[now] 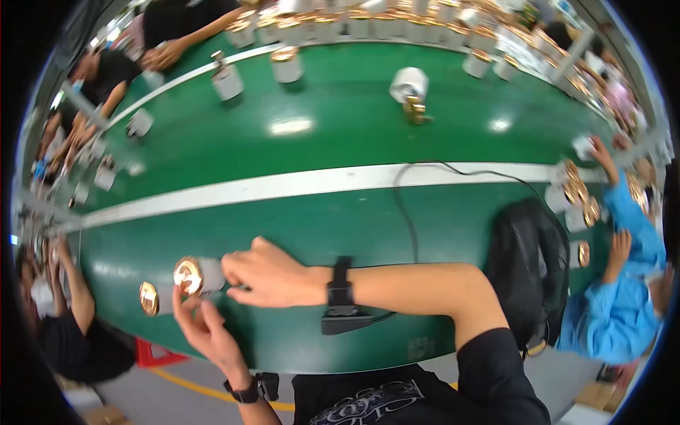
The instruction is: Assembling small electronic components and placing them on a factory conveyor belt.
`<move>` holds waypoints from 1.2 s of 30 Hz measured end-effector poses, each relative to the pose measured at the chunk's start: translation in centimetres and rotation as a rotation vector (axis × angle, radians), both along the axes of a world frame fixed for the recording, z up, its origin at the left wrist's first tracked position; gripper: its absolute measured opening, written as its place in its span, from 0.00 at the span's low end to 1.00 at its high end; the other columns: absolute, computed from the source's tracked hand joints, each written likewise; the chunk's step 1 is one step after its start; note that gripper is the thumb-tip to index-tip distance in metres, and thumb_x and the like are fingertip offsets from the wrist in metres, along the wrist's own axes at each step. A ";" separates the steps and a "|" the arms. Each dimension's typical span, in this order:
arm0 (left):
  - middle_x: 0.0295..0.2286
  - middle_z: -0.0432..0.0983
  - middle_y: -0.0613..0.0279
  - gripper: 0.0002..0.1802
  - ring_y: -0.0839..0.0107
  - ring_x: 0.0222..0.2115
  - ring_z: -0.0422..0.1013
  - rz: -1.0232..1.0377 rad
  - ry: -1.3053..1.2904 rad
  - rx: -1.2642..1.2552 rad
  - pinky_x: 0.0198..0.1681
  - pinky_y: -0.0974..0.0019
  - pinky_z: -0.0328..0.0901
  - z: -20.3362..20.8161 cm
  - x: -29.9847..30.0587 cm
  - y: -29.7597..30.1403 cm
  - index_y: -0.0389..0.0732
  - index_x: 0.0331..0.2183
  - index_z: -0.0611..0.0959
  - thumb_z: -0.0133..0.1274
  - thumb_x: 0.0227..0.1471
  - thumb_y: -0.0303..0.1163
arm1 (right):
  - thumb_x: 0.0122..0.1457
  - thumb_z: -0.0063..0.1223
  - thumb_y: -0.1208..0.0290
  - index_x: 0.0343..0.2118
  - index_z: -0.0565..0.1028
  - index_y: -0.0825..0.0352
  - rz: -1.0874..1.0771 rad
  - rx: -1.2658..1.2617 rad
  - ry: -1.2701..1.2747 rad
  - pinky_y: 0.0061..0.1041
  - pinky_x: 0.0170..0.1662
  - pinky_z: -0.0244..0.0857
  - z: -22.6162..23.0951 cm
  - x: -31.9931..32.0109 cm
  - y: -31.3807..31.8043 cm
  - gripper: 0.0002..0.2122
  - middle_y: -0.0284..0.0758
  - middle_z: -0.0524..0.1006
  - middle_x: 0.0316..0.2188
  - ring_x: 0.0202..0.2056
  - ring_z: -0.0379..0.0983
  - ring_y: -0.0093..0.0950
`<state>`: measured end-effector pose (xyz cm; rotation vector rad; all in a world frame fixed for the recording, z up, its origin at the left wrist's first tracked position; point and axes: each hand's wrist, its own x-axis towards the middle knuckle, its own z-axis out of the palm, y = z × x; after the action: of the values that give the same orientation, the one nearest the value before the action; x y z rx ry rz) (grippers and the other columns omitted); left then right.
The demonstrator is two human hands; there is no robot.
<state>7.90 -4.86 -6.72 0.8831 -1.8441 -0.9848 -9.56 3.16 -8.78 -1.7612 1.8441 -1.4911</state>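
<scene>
Copper-capped white cylinder [212, 275] gleamed against the glossy green workbench [333, 230], coworkers [610, 312] around; left hand [211, 338] spread-fingered, right hand [268, 278] curled, its pinch unclear.

White containers, copper-coloured lids, near surface [340, 227], left: two [210, 275]. Black wristbands, wearer's: two [340, 287]. Black bag [528, 269]: one. Dark cable [471, 173]: one. Lidded containers, far row [382, 28]: many, too blurred to count.
</scene>
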 end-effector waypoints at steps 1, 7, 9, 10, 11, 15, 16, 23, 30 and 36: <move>0.37 0.70 0.68 0.29 0.84 0.27 0.62 -0.053 0.009 0.008 0.28 0.77 0.58 0.0 -0.9 0.4 0.38 0.66 0.68 0.49 0.65 0.23 | 0.57 0.64 0.65 0.37 0.75 0.62 -0.053 0.008 0.009 0.36 0.42 0.60 -0.4 -0.5 0.4 0.11 0.30 0.78 0.27 0.29 0.77 0.33; 0.35 0.68 0.69 0.26 0.82 0.26 0.60 -0.034 -0.014 -0.027 0.28 0.75 0.56 -0.1 -1.4 1.7 0.37 0.65 0.68 0.47 0.68 0.25 | 0.58 0.63 0.65 0.40 0.74 0.62 -0.062 0.063 0.122 0.35 0.41 0.56 -1.3 -0.5 1.5 0.11 0.30 0.77 0.29 0.31 0.76 0.30; 0.35 0.67 0.69 0.25 0.82 0.26 0.59 -0.021 -0.021 -0.040 0.28 0.75 0.55 -0.5 -0.5 1.2 0.36 0.64 0.69 0.47 0.68 0.26 | 0.59 0.63 0.65 0.40 0.74 0.62 -0.089 0.036 0.143 0.34 0.42 0.56 -1.1 -0.1 1.4 0.11 0.30 0.77 0.29 0.31 0.76 0.30; 0.35 0.67 0.69 0.24 0.82 0.26 0.59 -0.014 -0.017 -0.066 0.28 0.75 0.55 -0.8 0.0 0.8 0.36 0.64 0.69 0.47 0.68 0.26 | 0.59 0.63 0.65 0.41 0.74 0.62 -0.068 0.043 0.134 0.34 0.42 0.56 -1.0 0.0 1.3 0.11 0.30 0.78 0.30 0.31 0.76 0.30; 0.35 0.67 0.69 0.24 0.82 0.26 0.59 -0.008 -0.013 -0.092 0.28 0.76 0.55 -1.1 0.4 0.4 0.36 0.63 0.70 0.47 0.68 0.26 | 0.59 0.63 0.65 0.41 0.74 0.62 -0.048 0.051 0.125 0.34 0.42 0.56 -0.9 0.1 1.2 0.12 0.31 0.78 0.31 0.31 0.76 0.30; 0.34 0.67 0.68 0.22 0.81 0.27 0.59 -0.020 -0.001 -0.104 0.29 0.75 0.55 -1.5 0.8 -0.2 0.35 0.62 0.71 0.48 0.69 0.26 | 0.59 0.62 0.64 0.42 0.74 0.62 -0.015 0.080 0.117 0.35 0.42 0.58 -0.9 0.1 0.6 0.12 0.32 0.79 0.32 0.32 0.76 0.31; 0.34 0.67 0.68 0.22 0.81 0.28 0.59 -0.031 0.001 -0.097 0.30 0.75 0.55 -1.6 0.7 -0.3 0.35 0.61 0.71 0.48 0.69 0.26 | 0.59 0.62 0.64 0.42 0.74 0.62 -0.011 0.090 0.116 0.36 0.42 0.59 -0.8 -0.1 0.5 0.12 0.32 0.79 0.32 0.32 0.77 0.32; 0.35 0.69 0.68 0.18 0.80 0.29 0.59 -0.028 -0.016 -0.151 0.31 0.74 0.56 -1.3 1.3 -1.7 0.34 0.58 0.75 0.48 0.69 0.26 | 0.56 0.61 0.64 0.41 0.73 0.65 -0.651 0.045 0.364 0.45 0.43 0.65 5.9 -10.7 3.0 0.14 0.42 0.75 0.40 0.42 0.74 0.43; 0.33 0.66 0.70 0.16 0.79 0.27 0.58 -0.106 0.020 -0.239 0.30 0.74 0.55 -2.5 0.6 -2.4 0.35 0.56 0.77 0.49 0.70 0.27 | 0.53 0.66 0.60 0.47 0.75 0.67 -1.680 0.606 0.569 0.53 0.48 0.66 6.0 -24.8 16.3 0.22 0.46 0.75 0.48 0.50 0.74 0.46; 0.36 0.72 0.67 0.15 0.79 0.29 0.61 -0.138 -0.091 -0.157 0.32 0.74 0.58 -2.2 1.1 -2.9 0.35 0.55 0.78 0.49 0.70 0.27 | 0.62 0.60 0.56 0.44 0.77 0.66 -1.481 0.661 0.232 0.52 0.43 0.73 5.1 -25.8 18.7 0.17 0.50 0.82 0.38 0.40 0.83 0.49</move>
<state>8.97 -7.72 -8.94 0.7241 -2.0513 -0.8811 -35.38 21.86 -3.71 -0.0681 3.4109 -0.5616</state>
